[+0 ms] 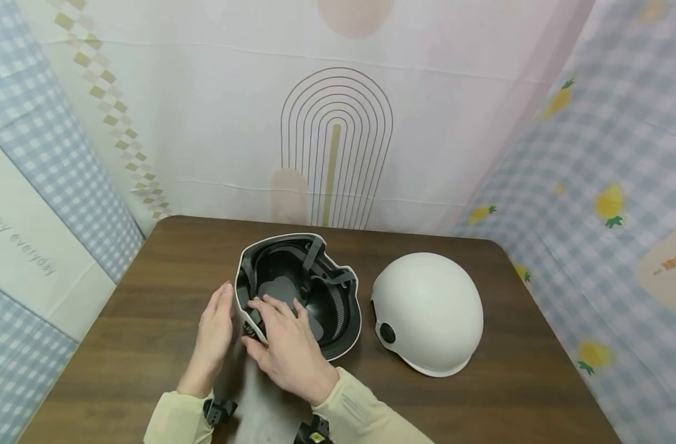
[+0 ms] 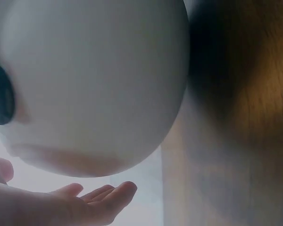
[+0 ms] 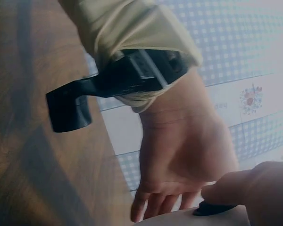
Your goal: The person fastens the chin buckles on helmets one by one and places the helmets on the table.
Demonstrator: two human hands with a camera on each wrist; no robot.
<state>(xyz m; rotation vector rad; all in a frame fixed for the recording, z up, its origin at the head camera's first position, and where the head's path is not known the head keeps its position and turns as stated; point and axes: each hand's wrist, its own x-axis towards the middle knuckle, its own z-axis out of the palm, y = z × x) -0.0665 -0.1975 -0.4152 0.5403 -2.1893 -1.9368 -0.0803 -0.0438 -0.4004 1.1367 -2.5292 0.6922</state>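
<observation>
A white helmet (image 1: 328,302) lies upside down on the table, its black padded inside and grey straps facing up. My right hand (image 1: 288,345) holds its near left rim, fingers reaching inside and thumb outside. In the right wrist view, a digit of that hand (image 3: 259,188) lies against a black piece (image 3: 214,208) on the shell. To the left of the helmet, my left hand (image 1: 217,327) stands on edge with extended fingers. The left wrist view shows a narrow gap between this hand (image 2: 85,205) and the smooth shell (image 2: 99,84).
Another white helmet (image 1: 432,308) sits dome up to the right, with a black round piece (image 1: 387,333) on its side. Both rest on a brown wooden table (image 1: 515,382). Patterned cloth (image 1: 221,123) hangs behind and at both sides.
</observation>
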